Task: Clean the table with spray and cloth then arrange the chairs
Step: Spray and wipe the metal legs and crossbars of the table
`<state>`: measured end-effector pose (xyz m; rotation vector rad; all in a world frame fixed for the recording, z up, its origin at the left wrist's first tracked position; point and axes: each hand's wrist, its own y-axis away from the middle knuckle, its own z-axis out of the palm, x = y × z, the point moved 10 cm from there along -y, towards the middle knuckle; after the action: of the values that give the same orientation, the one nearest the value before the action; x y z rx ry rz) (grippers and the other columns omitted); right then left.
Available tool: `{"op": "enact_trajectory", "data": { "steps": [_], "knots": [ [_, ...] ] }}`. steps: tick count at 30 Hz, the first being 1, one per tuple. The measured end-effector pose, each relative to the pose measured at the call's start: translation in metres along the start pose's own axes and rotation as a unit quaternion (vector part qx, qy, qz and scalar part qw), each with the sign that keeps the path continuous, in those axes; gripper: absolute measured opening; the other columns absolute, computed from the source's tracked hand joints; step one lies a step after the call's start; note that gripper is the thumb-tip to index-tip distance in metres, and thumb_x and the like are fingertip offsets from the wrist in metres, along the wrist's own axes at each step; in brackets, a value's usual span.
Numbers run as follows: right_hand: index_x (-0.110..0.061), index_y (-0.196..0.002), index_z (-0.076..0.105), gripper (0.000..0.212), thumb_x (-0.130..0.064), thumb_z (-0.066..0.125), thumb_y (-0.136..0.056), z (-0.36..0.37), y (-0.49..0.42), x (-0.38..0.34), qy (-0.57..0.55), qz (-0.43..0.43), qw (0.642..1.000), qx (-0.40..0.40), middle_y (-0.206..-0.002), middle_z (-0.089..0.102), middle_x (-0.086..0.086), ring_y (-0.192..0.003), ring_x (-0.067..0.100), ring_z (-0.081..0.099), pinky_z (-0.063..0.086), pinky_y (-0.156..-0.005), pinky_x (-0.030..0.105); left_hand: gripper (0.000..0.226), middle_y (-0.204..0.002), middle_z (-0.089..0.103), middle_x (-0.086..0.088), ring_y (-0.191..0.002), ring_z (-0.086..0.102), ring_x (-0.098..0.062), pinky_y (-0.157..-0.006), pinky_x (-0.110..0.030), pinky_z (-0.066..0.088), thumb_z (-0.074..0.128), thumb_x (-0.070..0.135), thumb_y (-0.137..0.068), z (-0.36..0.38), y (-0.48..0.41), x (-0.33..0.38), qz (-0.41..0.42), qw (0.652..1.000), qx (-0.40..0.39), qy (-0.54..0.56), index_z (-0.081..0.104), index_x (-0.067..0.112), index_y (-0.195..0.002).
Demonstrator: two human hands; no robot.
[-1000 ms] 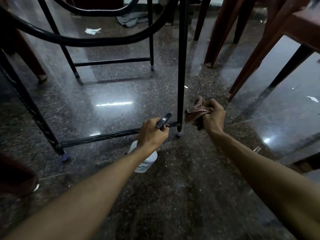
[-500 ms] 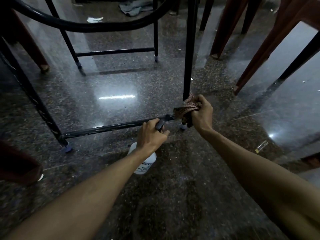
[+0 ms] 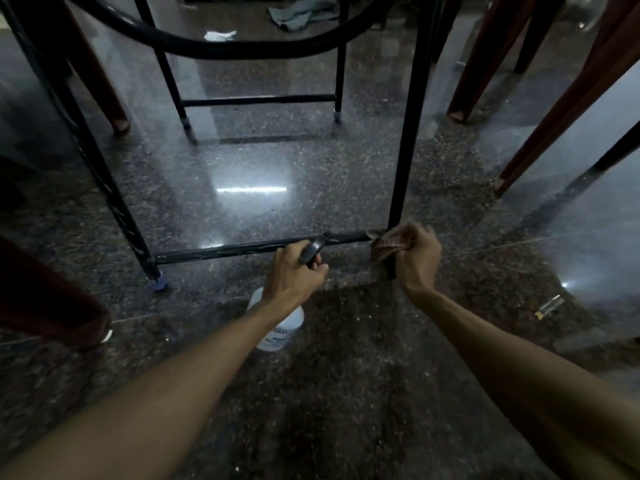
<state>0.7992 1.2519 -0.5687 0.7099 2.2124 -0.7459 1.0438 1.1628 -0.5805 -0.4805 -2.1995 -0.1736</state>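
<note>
Checked cloth (image 3: 391,242) bunched at foot of black table leg (image 3: 408,133), right where low crossbar (image 3: 242,249) joins. Gripped by right hand (image 3: 417,259), fingers curled tight round it. White spray bottle (image 3: 280,327) low near floor (image 3: 346,393), held at black trigger head by left hand (image 3: 294,275), fingers wrapped. Brown chair legs (image 3: 485,64) off right, well apart.

Dark speckled stone floor (image 3: 311,393), polished and glossy, with thin pale joints between its slabs. 2 light reflections show on it: a long bright strip (image 3: 251,189) mid-floor and a small bright spot (image 3: 564,285) at the right. Near that spot lies 1 small clear wrapper (image 3: 550,305). Far back lie 1 white paper scrap (image 3: 218,35) and, near it, a crumpled grey-blue rag (image 3: 298,12) — both flat on the floor.
</note>
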Motion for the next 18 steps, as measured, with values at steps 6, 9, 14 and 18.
{"op": "enact_trajectory", "data": {
  "steps": [6, 9, 14, 18],
  "knots": [
    [-0.008, -0.096, 0.067, 0.009, -0.007, 0.063, -0.088, 0.044, 0.023, -0.037, 0.158, -0.205, 0.962, -0.091, -0.118, 0.052, 0.01, -0.106, 0.03, 0.05, 0.049, -0.081, 0.038, 0.016, -0.068, 0.067, -0.002, -0.068, 0.067, -0.022, -0.065, -0.039, 0.058, 0.08, 0.014, -0.08, -0.01, 0.017, -0.02, -0.013, 1.0, 0.003, -0.007, 0.065, 0.013, -0.074],
    [-0.009, -0.101, 0.068, 0.019, -0.008, 0.069, -0.082, 0.078, 0.025, -0.047, 0.199, -0.23, 0.941, -0.15, -0.121, 0.054, 0.01, -0.109, 0.035, 0.049, 0.052, -0.079, 0.045, 0.014, -0.069, 0.068, -0.002, -0.069, 0.067, -0.02, -0.065, -0.034, 0.056, 0.079, 0.015, -0.082, -0.019, 0.02, -0.032, -0.04, 0.999, 0.007, -0.007, 0.067, 0.013, -0.076],
    [-0.01, -0.121, 0.058, 0.039, -0.005, 0.064, -0.083, 0.059, 0.02, -0.042, 0.224, -0.229, 0.937, -0.141, -0.13, 0.053, 0.01, -0.109, 0.035, 0.048, 0.05, -0.072, 0.041, 0.035, -0.055, 0.052, 0.004, -0.053, 0.054, -0.016, -0.051, -0.022, 0.037, 0.072, 0.015, -0.087, -0.031, 0.031, -0.048, -0.083, 0.996, 0.012, -0.02, 0.05, 0.022, -0.061],
    [-0.011, -0.14, 0.042, 0.05, -0.007, 0.054, -0.092, 0.084, 0.021, -0.068, 0.187, -0.213, 0.946, -0.159, -0.123, 0.059, 0.014, -0.11, 0.035, 0.05, 0.047, -0.083, 0.041, 0.032, -0.061, 0.059, 0.0, -0.058, 0.059, -0.018, -0.054, -0.026, 0.045, 0.075, 0.017, -0.085, -0.048, 0.039, -0.065, -0.113, 0.993, 0.027, -0.021, 0.053, 0.023, -0.063]
  ]
}}
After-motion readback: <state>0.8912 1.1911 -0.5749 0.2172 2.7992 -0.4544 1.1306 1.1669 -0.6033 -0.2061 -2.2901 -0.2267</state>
